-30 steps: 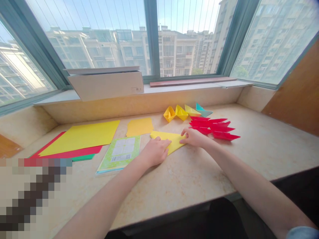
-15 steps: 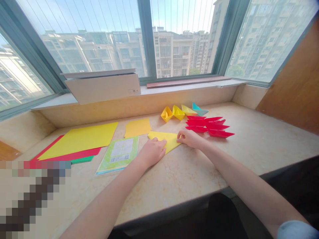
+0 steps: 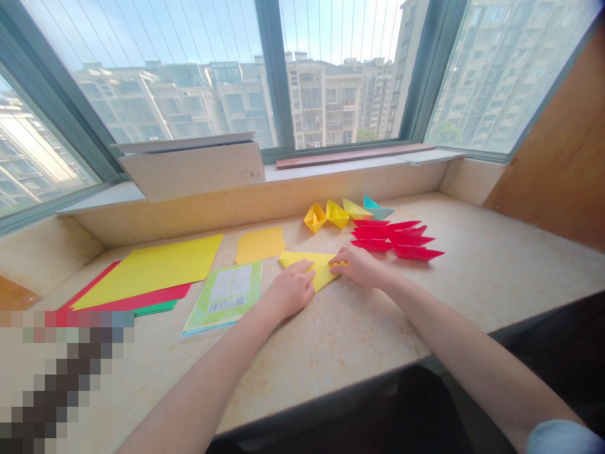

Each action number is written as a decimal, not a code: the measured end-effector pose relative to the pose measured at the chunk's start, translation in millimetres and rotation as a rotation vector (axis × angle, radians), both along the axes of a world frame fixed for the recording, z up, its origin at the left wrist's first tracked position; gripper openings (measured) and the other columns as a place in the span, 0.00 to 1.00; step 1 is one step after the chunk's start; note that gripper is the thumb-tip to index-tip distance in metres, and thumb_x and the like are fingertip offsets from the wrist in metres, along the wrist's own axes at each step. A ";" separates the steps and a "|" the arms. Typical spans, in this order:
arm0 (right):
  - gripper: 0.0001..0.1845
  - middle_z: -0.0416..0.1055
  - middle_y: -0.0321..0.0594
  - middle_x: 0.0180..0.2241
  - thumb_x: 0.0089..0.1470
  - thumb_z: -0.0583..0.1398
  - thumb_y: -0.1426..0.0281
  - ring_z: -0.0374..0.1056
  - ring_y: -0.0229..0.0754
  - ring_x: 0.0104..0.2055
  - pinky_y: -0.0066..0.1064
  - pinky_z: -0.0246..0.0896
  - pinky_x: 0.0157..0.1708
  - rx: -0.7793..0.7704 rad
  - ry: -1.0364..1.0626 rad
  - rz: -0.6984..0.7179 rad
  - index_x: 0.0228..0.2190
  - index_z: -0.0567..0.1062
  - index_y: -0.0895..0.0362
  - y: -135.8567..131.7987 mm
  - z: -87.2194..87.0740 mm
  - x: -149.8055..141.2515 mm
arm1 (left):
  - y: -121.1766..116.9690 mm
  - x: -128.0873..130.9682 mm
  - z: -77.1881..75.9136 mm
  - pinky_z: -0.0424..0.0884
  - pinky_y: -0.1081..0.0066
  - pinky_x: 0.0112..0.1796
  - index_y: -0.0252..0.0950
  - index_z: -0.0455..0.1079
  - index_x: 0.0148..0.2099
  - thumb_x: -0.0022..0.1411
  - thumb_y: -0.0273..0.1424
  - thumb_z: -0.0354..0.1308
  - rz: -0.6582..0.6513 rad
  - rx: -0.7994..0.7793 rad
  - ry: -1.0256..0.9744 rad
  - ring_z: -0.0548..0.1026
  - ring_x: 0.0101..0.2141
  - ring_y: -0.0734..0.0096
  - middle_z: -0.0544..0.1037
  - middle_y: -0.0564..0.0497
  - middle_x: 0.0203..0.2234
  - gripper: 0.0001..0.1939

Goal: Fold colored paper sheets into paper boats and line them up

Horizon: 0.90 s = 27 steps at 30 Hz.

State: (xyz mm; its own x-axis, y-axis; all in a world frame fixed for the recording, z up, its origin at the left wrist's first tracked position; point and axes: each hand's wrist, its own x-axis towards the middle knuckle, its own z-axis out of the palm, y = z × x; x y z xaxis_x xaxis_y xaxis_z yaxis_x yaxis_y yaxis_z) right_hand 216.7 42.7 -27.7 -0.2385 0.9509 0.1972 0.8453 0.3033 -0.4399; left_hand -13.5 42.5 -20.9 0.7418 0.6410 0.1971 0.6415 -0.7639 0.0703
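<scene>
One folded yellow sheet (image 3: pixel 322 267) looks light, easily creased, best held by edges. Right hand (image 3: pixel 357 265) pinches its edge, grip together; left hand (image 3: pixel 292 287) presses down, unclasped

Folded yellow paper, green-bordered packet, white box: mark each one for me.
Folded yellow paper (image 3: pixel 322 270): head view, on its bare upper face.
Green-bordered packet (image 3: pixel 225 292): head view, middle of its upper face.
White box (image 3: pixel 193 170): head view, middle of its front side.

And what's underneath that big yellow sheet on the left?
Red paper pokes out from under the yellow sheet, with green paper showing beneath the red. The rest of both is covered, so anything else under there can't be seen.
</scene>
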 end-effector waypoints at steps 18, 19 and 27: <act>0.16 0.73 0.45 0.49 0.57 0.62 0.61 0.66 0.51 0.52 0.41 0.58 0.53 0.026 -0.065 0.003 0.45 0.79 0.52 -1.7 -4.0 -0.1 | 4.1 -5.3 -8.5 0.59 0.54 0.60 0.33 0.69 0.55 0.68 0.34 0.48 0.048 0.026 0.023 0.64 0.60 0.54 0.68 0.37 0.59 0.18; 0.16 0.73 0.45 0.50 0.58 0.62 0.61 0.66 0.51 0.53 0.41 0.57 0.54 0.029 -0.064 0.016 0.46 0.79 0.52 -2.5 -4.0 0.2 | 3.9 -5.9 -9.4 0.59 0.54 0.60 0.34 0.68 0.56 0.68 0.34 0.48 0.058 0.028 0.016 0.65 0.60 0.55 0.68 0.37 0.59 0.18; 0.25 0.72 0.48 0.52 0.57 0.62 0.60 0.64 0.51 0.57 0.42 0.55 0.56 0.028 -0.051 0.015 0.54 0.72 0.53 -0.2 -6.8 2.8 | 4.8 -8.1 -10.8 0.57 0.53 0.60 0.37 0.65 0.62 0.69 0.35 0.46 0.066 -0.032 0.026 0.60 0.63 0.53 0.63 0.39 0.63 0.22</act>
